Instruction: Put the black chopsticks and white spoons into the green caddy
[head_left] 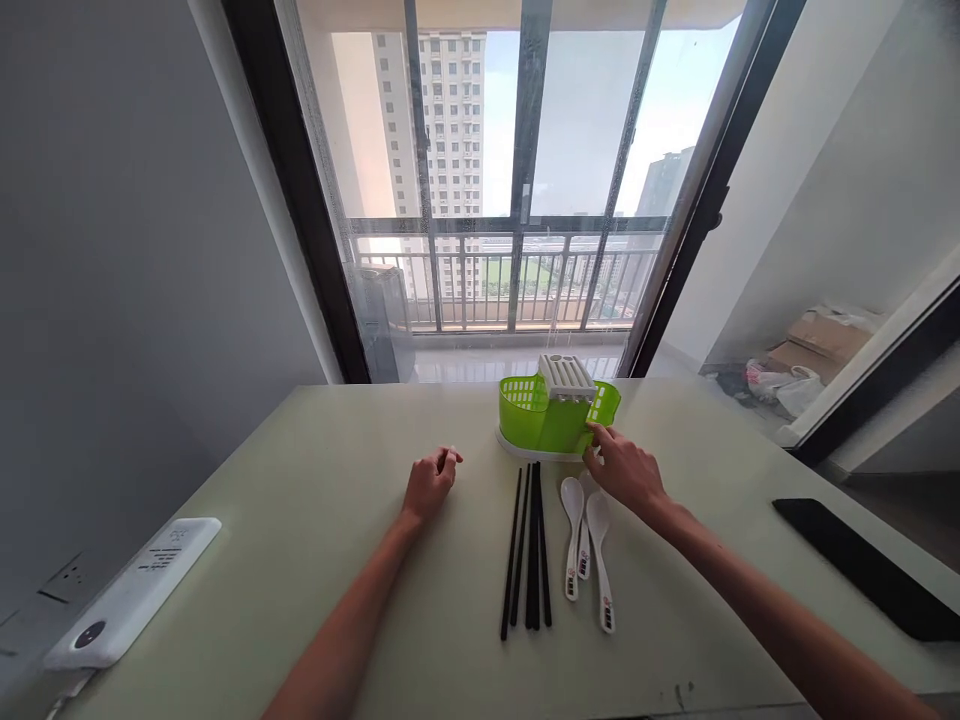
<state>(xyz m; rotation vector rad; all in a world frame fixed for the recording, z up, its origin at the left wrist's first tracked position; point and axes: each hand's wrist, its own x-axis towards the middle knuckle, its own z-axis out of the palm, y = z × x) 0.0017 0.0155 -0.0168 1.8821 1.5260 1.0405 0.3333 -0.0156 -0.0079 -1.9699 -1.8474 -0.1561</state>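
Observation:
A green cutlery holder (559, 428) with a white slotted top (568, 377) and white base stands toward the back of the table. My right hand (622, 468) is at its front right corner, the thumb and forefinger closed on the green wall there. My left hand (432, 480) rests on the table left of the holder, fingers curled in with nothing visible in them. In front of the holder lie several black chopsticks (533, 550), roughly side by side. To their right are white spoons (598, 520), bowls toward the holder, partly overlapping beneath my right hand.
The pale table (300, 480) reaches back to a glass sliding door (525, 220) with a balcony beyond. A white power strip (142, 590) lies along the left edge. On the right is a flat black object (862, 565). Cardboard boxes (825, 340) are piled outside on the right.

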